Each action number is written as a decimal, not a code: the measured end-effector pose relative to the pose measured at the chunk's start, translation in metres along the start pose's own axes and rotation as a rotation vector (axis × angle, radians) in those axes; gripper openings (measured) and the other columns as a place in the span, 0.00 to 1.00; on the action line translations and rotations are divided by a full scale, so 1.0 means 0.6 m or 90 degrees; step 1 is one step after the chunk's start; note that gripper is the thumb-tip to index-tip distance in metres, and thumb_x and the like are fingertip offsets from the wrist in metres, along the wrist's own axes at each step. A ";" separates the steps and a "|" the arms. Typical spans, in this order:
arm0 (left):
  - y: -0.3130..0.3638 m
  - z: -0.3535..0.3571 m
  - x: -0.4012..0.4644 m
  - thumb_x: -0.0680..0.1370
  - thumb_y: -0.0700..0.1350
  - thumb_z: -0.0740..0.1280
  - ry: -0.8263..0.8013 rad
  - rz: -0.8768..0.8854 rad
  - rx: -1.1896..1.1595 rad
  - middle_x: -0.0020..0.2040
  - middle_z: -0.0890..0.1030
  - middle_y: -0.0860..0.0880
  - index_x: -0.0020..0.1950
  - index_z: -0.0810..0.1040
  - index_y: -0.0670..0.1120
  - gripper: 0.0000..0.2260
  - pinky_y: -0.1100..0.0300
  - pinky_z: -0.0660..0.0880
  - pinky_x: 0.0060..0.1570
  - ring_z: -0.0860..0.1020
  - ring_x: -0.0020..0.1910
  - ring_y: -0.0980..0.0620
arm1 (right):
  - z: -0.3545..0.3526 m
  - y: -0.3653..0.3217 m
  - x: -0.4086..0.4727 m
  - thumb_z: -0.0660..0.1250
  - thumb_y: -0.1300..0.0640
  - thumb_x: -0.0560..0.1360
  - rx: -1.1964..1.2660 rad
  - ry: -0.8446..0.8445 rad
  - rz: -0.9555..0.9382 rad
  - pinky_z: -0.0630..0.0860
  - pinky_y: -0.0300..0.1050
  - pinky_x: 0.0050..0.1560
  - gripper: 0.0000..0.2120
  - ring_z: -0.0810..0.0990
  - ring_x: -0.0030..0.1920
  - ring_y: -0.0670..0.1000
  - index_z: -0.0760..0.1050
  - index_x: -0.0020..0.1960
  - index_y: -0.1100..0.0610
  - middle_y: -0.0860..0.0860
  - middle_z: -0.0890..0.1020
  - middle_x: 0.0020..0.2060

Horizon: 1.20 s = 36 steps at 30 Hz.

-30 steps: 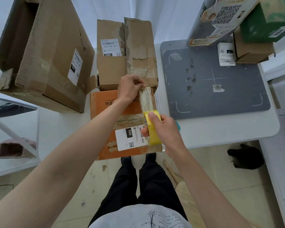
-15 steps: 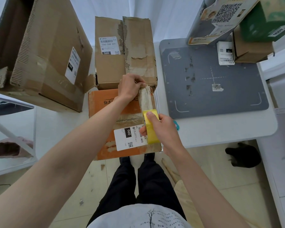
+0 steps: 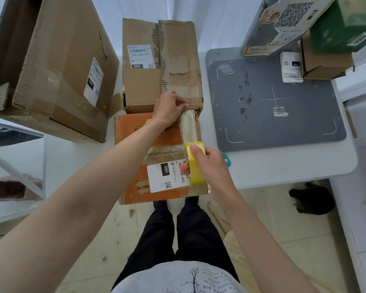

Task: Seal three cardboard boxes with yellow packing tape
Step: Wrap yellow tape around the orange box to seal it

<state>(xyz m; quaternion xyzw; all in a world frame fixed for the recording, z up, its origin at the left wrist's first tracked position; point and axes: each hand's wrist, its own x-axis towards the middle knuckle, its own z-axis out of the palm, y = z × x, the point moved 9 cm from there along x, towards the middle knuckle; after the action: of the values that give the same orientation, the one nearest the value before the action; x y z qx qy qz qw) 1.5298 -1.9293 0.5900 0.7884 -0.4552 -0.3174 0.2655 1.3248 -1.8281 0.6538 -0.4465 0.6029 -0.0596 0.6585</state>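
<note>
Tape roll (image 3: 195, 163) sits in your right hand (image 3: 211, 168), fingers curled round it, over the orange box (image 3: 135, 149). Your left hand (image 3: 169, 108) pinches the pulled strip (image 3: 188, 127) at the box's far edge, just short of the brown box (image 3: 161, 64).

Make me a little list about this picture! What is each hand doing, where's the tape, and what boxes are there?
left hand: pinches the pulled-out end of the tape strip
right hand: grips the yellow tape roll
tape strip: stretched between both hands, above the orange box
brown box: just behind the orange box
big box: on the left, open
table: white, with a grey mat
</note>
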 end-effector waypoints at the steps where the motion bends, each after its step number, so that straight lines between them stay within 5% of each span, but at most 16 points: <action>1: 0.006 -0.007 -0.008 0.77 0.45 0.74 0.023 0.044 -0.014 0.47 0.78 0.53 0.52 0.87 0.47 0.05 0.50 0.78 0.56 0.78 0.46 0.55 | 0.000 0.000 -0.002 0.60 0.47 0.84 -0.003 0.002 -0.001 0.82 0.42 0.41 0.12 0.87 0.38 0.49 0.76 0.53 0.55 0.51 0.87 0.35; 5: 0.037 -0.016 -0.062 0.80 0.44 0.70 0.050 0.294 0.131 0.55 0.83 0.50 0.58 0.86 0.47 0.08 0.48 0.78 0.56 0.79 0.55 0.51 | -0.001 0.002 -0.006 0.60 0.45 0.84 -0.008 0.015 -0.003 0.77 0.34 0.33 0.13 0.86 0.36 0.46 0.74 0.53 0.55 0.51 0.87 0.35; 8: 0.034 0.002 -0.101 0.83 0.41 0.62 -0.014 0.411 0.240 0.68 0.80 0.47 0.70 0.79 0.45 0.16 0.49 0.74 0.67 0.77 0.68 0.47 | -0.003 0.004 -0.009 0.60 0.44 0.83 0.012 0.022 0.002 0.77 0.33 0.32 0.15 0.86 0.36 0.46 0.72 0.51 0.55 0.52 0.87 0.35; 13: 0.004 0.025 -0.136 0.83 0.41 0.57 -0.158 0.468 0.333 0.82 0.58 0.47 0.82 0.58 0.45 0.27 0.55 0.51 0.80 0.55 0.81 0.51 | -0.005 0.006 -0.014 0.63 0.49 0.81 0.033 0.027 -0.004 0.75 0.33 0.30 0.08 0.86 0.39 0.47 0.71 0.50 0.53 0.51 0.87 0.37; 23: -0.017 0.043 -0.144 0.84 0.52 0.44 -0.219 0.492 0.509 0.84 0.44 0.50 0.84 0.41 0.50 0.28 0.47 0.44 0.81 0.43 0.82 0.51 | -0.002 0.017 -0.006 0.65 0.52 0.79 0.062 0.023 -0.019 0.81 0.41 0.41 0.06 0.86 0.40 0.46 0.74 0.54 0.52 0.49 0.87 0.39; 32: -0.016 0.074 -0.192 0.87 0.55 0.44 -0.297 0.520 0.501 0.83 0.39 0.53 0.84 0.48 0.51 0.25 0.50 0.40 0.81 0.38 0.81 0.54 | 0.003 0.024 -0.007 0.63 0.48 0.82 0.064 0.019 -0.041 0.82 0.47 0.46 0.08 0.86 0.42 0.46 0.77 0.56 0.50 0.49 0.87 0.41; 34: 0.005 0.062 -0.185 0.85 0.52 0.46 -0.296 0.515 0.452 0.84 0.45 0.54 0.82 0.57 0.52 0.25 0.52 0.43 0.81 0.45 0.82 0.53 | 0.002 0.023 -0.008 0.63 0.49 0.82 0.068 0.017 -0.047 0.82 0.48 0.47 0.08 0.86 0.43 0.47 0.77 0.55 0.51 0.49 0.87 0.42; 36: 0.037 0.032 -0.161 0.84 0.49 0.51 -0.195 0.461 0.319 0.82 0.59 0.50 0.73 0.75 0.50 0.22 0.50 0.59 0.78 0.61 0.79 0.49 | 0.002 0.023 -0.009 0.63 0.50 0.82 0.072 0.015 -0.052 0.82 0.50 0.49 0.07 0.86 0.44 0.48 0.77 0.54 0.51 0.50 0.87 0.42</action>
<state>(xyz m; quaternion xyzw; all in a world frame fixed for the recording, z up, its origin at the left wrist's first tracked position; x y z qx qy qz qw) 1.4662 -1.8560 0.6179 0.5623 -0.7978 -0.1977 0.0905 1.3178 -1.8160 0.6485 -0.4318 0.5874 -0.1258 0.6728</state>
